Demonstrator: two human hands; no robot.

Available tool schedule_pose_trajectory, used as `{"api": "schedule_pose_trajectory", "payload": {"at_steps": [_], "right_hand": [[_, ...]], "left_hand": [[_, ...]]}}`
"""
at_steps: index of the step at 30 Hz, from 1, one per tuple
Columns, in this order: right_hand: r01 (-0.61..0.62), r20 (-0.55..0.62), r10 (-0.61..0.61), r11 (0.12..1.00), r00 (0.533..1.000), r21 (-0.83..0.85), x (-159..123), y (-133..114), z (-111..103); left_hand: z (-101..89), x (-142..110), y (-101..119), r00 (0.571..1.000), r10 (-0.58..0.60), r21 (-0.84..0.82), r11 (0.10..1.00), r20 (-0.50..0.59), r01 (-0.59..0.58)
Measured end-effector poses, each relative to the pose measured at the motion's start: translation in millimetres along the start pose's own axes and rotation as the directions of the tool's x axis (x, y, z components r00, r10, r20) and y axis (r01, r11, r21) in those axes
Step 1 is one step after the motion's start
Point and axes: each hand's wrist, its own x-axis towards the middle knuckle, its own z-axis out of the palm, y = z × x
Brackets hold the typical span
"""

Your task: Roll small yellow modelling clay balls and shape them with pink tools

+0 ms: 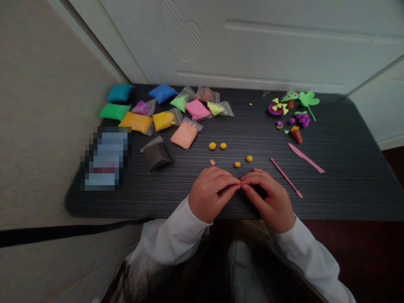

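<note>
My left hand (211,193) and my right hand (270,198) meet fingertip to fingertip above the front of the dark table. Both are closed in a pinch on a tiny piece of clay (241,184), which looks orange-pink and is mostly covered by the fingers. Just beyond them lie yellow clay balls: two small ones (237,164) (249,158) near my right fingertips, and a pair (212,146) (223,146) farther back. A small peach clay scrap (212,162) rests above my left hand.
Bags of coloured clay, including peach (184,134), brown (156,156) and pink (197,109), spread across the back left. A blurred phone (105,160) lies at far left. To the right are a pink stick tool (285,176), a pink clay knife (306,158) and finished clay shapes (304,119).
</note>
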Motion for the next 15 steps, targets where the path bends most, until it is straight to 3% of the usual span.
{"api": "schedule_pose_trajectory", "payload": {"at_steps": [10,15], "right_hand": [[0.021,0.006,-0.020,1.000,1.000,-0.011,0.6,1.3,-1.1],[0.051,0.000,-0.051,0.992,0.999,-0.112,-0.7,1.7,-2.6]], "left_hand": [[0.5,0.6,0.4,0.999,-0.035,-0.144,0.989,0.002,0.035],[-2.7,-0.5,-3.9,1.000,0.003,-0.108,0.994,0.008,-0.002]]}}
